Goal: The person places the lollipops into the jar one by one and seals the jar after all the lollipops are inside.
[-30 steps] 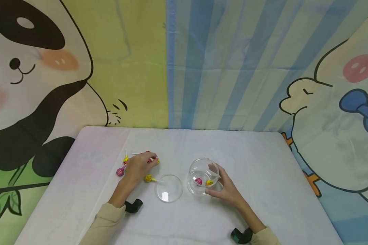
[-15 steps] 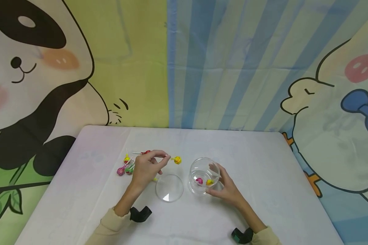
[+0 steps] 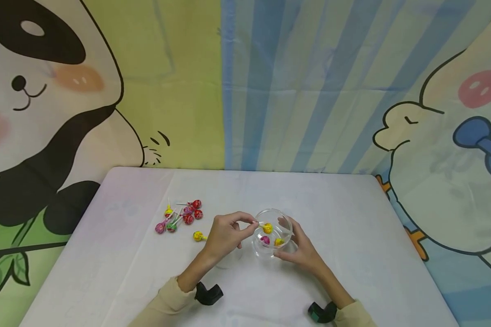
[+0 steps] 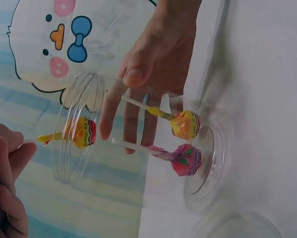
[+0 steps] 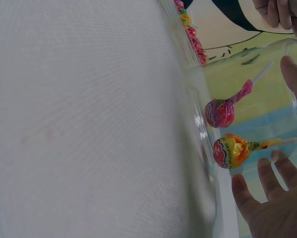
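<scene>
My left hand (image 3: 229, 234) pinches a yellow lollipop (image 4: 81, 133) by its white stick, candy end first. In the left wrist view the candy is just inside the mouth of a clear jar (image 3: 274, 210). My right hand (image 3: 300, 250) holds this upright jar from the right side, thumb and fingers spread round its wall. At the jar's bottom lie a pink lollipop (image 5: 220, 113) and another yellow lollipop (image 5: 232, 151), their sticks leaning upward. A clear round lid (image 4: 237, 228) lies on the table, mostly hidden by my left hand in the head view.
Several red, pink, green and yellow lollipops (image 3: 188, 219) lie in a loose pile on the white table (image 3: 331, 200), left of the jar. A single yellow lollipop (image 3: 198, 236) lies nearer, beside my left hand. A cartoon-printed curtain (image 3: 294, 91) stands behind the table.
My left hand has picked a yellow lollipop from the pile and carried it right to the jar's mouth. The pile is now uncovered. My right hand stays on the jar.
</scene>
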The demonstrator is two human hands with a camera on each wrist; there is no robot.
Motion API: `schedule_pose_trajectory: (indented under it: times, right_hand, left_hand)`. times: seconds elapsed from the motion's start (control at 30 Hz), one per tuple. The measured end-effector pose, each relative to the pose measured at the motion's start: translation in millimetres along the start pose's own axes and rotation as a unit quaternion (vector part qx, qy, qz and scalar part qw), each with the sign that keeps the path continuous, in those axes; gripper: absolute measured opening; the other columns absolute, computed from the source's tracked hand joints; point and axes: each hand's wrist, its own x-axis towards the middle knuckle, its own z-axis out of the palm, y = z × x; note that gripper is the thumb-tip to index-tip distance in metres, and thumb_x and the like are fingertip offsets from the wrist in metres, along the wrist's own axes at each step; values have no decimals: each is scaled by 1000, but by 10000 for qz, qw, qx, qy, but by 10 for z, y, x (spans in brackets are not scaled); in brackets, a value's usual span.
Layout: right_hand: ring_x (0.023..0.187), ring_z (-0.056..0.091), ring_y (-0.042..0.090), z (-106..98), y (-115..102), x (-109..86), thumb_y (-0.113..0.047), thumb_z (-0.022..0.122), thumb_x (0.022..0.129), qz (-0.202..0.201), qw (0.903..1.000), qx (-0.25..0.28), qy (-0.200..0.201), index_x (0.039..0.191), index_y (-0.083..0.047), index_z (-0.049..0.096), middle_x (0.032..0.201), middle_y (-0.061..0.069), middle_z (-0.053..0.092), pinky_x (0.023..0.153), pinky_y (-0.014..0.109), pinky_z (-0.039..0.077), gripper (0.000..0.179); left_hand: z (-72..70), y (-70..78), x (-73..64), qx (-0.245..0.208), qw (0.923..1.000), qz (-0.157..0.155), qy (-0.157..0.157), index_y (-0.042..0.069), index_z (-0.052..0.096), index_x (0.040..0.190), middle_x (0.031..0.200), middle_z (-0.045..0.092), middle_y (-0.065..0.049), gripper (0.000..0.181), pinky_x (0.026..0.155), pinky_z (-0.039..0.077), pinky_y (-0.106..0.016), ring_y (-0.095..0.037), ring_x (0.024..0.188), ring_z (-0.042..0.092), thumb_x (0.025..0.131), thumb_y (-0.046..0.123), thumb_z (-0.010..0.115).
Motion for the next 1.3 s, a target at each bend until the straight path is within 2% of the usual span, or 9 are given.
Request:
schedule_pose_trajectory:
  times: [0.13,0.2,0.4,0.6,0.77,0.93,1.1,1.2,1.3]
  right_hand:
    - [135,44,39,-7,10,6,-16,83,74,-87,9999,16,-49,149,-8,29,147,16,47,97,65,43,93]
    - [135,44,38,-10,15,8,-15,84,74,-87,9999,30,-61,149,-8,29,147,16,47,98,64,43,94]
    - [134,42,42,-20,-33,15,-9,83,73,-72,9999,44,-113,149,-4,27,147,22,45,98,66,42,94]
    - [131,44,45,-94,-312,27,-9,82,74,-160,9996,27,-223,147,1,29,143,28,45,96,63,44,91]
    - [130,44,43,-126,-368,26,-9,82,74,-181,9996,39,-214,146,4,29,143,27,46,96,62,45,90]
    - [132,43,42,-116,-243,21,-8,82,74,-111,9997,135,-151,148,1,28,146,25,44,97,63,44,91]
    - [135,42,37,-64,-8,17,-14,83,75,-43,9999,81,-111,150,-8,27,148,16,44,99,62,43,94]
    - [135,42,40,-83,-124,24,-13,82,75,-35,9998,141,-143,149,-4,27,148,20,44,98,62,44,93]
    - [134,42,44,-107,-284,31,-9,82,75,-44,9995,263,-178,148,0,28,146,26,43,98,63,43,92]
  left_hand:
    - [118,24,28,-93,9995,49,-299,18,75,89,82,75,3,6,35,35,-19,2,35,44,84,21,76]
    - [176,28,38,-118,9988,-25,-471,18,75,88,83,76,3,6,35,34,-19,1,34,45,84,22,75]
    - [306,-2,60,-205,9937,-464,-1000,14,75,85,74,74,-1,5,35,36,-19,-5,31,49,84,19,75]
    - [353,-19,89,9,9881,-889,-1255,17,75,80,70,72,-1,5,35,36,-19,-6,30,51,83,21,74]
    - [379,46,155,643,9832,-939,-1425,18,77,82,76,74,4,5,37,38,-21,-2,31,50,82,23,75]
    - [417,116,232,1413,9720,-974,-1603,16,78,85,76,74,5,8,39,38,-22,0,31,47,82,24,76]
    - [447,148,262,2215,9554,-1028,-1659,15,79,90,66,72,7,12,43,39,-22,2,30,45,83,24,75]
    - [452,174,270,2697,9431,-980,-1682,17,80,89,53,64,10,12,43,38,-22,2,32,44,84,24,71]
    - [442,218,280,3059,9326,-895,-1694,19,80,80,44,57,12,12,42,36,-23,-2,36,45,83,20,68]
